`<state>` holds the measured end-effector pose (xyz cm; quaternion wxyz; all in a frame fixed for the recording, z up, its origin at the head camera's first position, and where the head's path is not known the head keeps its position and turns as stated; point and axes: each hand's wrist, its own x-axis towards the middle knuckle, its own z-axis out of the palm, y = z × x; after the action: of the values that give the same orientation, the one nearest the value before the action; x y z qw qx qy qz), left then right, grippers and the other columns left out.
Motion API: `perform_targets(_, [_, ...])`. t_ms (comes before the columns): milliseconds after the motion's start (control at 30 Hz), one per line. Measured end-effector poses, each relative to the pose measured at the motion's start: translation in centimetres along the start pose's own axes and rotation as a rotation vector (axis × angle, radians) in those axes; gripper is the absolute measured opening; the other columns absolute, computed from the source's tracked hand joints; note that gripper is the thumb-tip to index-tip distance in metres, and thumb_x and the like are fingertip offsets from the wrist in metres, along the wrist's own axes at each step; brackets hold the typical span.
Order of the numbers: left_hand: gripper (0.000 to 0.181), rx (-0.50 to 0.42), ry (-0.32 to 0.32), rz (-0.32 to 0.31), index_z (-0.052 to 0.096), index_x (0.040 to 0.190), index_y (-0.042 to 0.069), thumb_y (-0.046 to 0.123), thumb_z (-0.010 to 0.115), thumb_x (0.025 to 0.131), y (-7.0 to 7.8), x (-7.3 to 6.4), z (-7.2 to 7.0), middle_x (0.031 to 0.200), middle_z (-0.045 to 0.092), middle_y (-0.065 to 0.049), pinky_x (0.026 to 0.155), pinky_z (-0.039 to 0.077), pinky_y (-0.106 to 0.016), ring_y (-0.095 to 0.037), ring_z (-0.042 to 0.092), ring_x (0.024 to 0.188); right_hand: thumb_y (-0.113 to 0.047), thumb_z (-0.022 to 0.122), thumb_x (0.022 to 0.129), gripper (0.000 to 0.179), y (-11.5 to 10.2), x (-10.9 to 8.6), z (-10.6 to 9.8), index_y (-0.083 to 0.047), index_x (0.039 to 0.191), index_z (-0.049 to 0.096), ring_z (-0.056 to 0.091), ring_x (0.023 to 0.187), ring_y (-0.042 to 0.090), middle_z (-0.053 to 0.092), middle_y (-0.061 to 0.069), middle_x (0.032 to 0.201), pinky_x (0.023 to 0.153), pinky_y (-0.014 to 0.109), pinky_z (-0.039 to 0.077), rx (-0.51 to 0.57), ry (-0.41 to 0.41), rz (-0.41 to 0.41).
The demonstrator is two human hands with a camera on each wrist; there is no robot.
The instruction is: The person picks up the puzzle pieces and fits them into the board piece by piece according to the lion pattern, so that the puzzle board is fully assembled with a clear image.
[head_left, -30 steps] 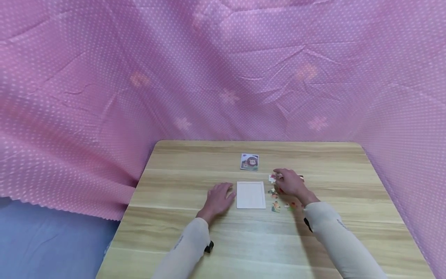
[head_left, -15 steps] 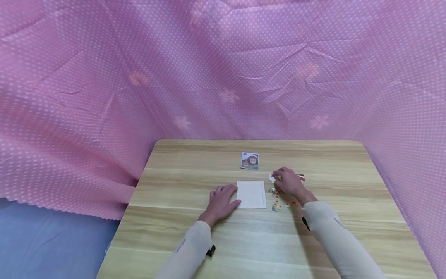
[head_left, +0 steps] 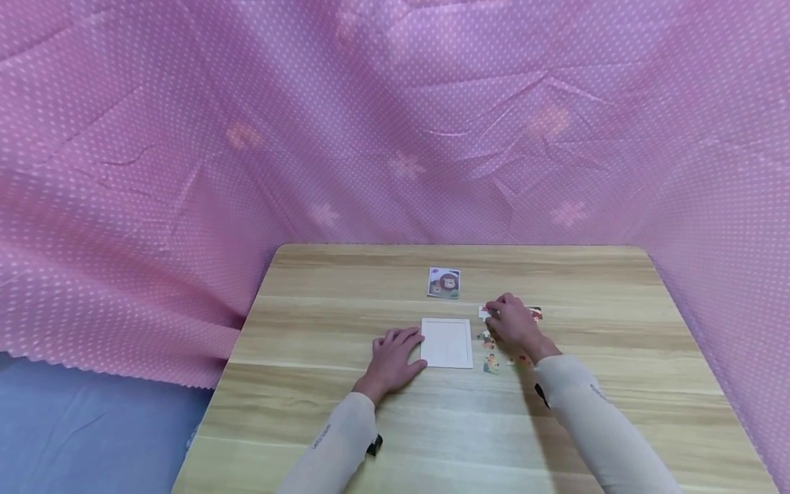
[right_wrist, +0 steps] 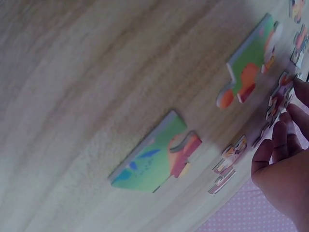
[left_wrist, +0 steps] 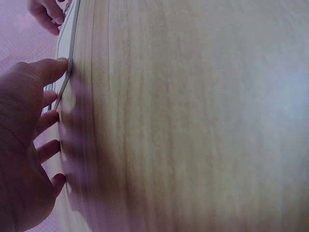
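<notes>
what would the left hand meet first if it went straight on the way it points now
The white tray, most likely: in the head view the left hand has its fingers at the tray's left edge, seemingly touching it. Whether they would push it or slide over is unclear.

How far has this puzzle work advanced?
Done: loose pieces lie spread out, several picture side up. In hand: the right hand is at another piece, its grip unclear; the left hand touches the white tray. Remaining, apparently: filling the tray, where no piece shows.
</notes>
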<state>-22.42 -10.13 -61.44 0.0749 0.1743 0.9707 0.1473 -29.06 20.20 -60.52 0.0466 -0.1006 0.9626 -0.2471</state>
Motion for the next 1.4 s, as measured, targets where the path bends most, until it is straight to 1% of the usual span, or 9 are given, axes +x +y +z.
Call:
perform_targets(167, [0.057,0.012,0.014,0.007,0.047,0.142,0.031,0.057,0.053,0.091,-0.1,0.0,0.2,0.153,0.039,0.008,0.1,0.031,-0.051,-0.022,0.036,0.135,-0.02,0.066,0.09,0.039,0.0,0.0,0.0,-0.005,0.126,0.062,0.051,0.102,0.031,0.054,0.015,0.114,0.089,0.048,0.046,0.017,-0.008,0.01])
perform_targets(333, [0.058,0.027,0.035,0.017,0.048,0.141,0.031,0.058,0.052,0.09,-0.3,0.1,0.6,0.153,0.039,0.009,0.098,0.032,-0.05,-0.021,0.036,0.135,-0.02,0.067,0.089,0.035,-0.1,0.1,0.1,-0.01,0.122,0.062,0.052,0.099,0.028,0.053,0.012,0.112,0.088,0.046,0.047,0.038,0.003,0.024])
perform_targets(500, [0.058,0.024,0.04,0.011,0.048,0.141,0.032,0.058,0.053,0.089,-0.5,0.2,0.8,0.153,0.039,0.01,0.098,0.031,-0.049,-0.02,0.036,0.135,-0.018,0.067,0.088,0.034,-0.2,0.3,0.2,-0.011,0.12,0.059,0.057,0.098,0.027,0.061,0.009,0.107,0.088,0.046,0.049,0.047,0.021,0.005])
perform_targets(633, [0.057,0.021,0.042,0.013,0.048,0.141,0.032,0.057,0.053,0.09,-0.5,0.2,0.8,0.153,0.039,0.011,0.097,0.031,-0.049,-0.02,0.036,0.134,-0.017,0.066,0.088,0.034,-0.2,0.4,0.4,-0.012,0.121,0.057,0.062,0.094,0.026,0.067,0.008,0.102,0.085,0.045,0.052,0.064,0.017,0.012])
perform_targets(833, [0.056,0.022,0.034,0.019,0.048,0.14,0.032,0.056,0.052,0.091,-0.4,0.1,0.7,0.153,0.038,0.01,0.097,0.032,-0.048,-0.02,0.035,0.135,-0.017,0.064,0.091,0.032,-0.2,0.3,0.6,-0.014,0.121,0.056,0.063,0.087,0.023,0.067,0.007,0.1,0.079,0.04,0.054,0.118,0.006,0.06])
perform_targets(900, [0.055,0.022,0.034,0.02,0.048,0.14,0.031,0.055,0.052,0.091,-0.5,0.0,0.7,0.153,0.039,0.009,0.097,0.032,-0.049,-0.021,0.036,0.135,-0.018,0.062,0.092,0.031,-0.3,0.2,0.6,-0.014,0.122,0.055,0.063,0.085,0.022,0.067,0.008,0.1,0.077,0.039,0.053,0.134,0.008,0.062])
perform_targets(1067, [0.054,0.014,0.032,0.03,0.049,0.14,0.029,0.053,0.052,0.091,-0.5,0.2,0.7,0.153,0.039,0.006,0.104,0.032,-0.052,-0.024,0.034,0.137,-0.021,0.061,0.094,0.03,-0.4,0.0,0.5,-0.016,0.123,0.055,0.062,0.08,0.018,0.067,0.005,0.097,0.073,0.034,0.052,0.162,0.012,0.064])
perform_targets(1200, [0.053,0.001,0.029,0.029,0.05,0.139,0.027,0.052,0.052,0.092,-0.3,0.4,0.7,0.153,0.039,0.005,0.11,0.028,-0.054,-0.025,0.031,0.14,-0.021,0.061,0.094,0.028,-0.9,-0.2,0.2,-0.019,0.121,0.057,0.061,0.08,0.018,0.066,0.003,0.095,0.07,0.031,0.05,0.213,0.037,0.068])
perform_targets(1400, [0.053,-0.001,0.014,0.008,0.047,0.141,0.029,0.052,0.05,0.093,-0.1,0.7,0.5,0.153,0.038,0.006,0.107,0.03,-0.052,-0.022,0.033,0.14,-0.02,0.061,0.094,0.024,-1.8,-0.5,0.6,-0.02,0.118,0.059,0.063,0.082,0.019,0.065,0.004,0.094,0.064,0.028,0.05,0.31,0.081,0.088])
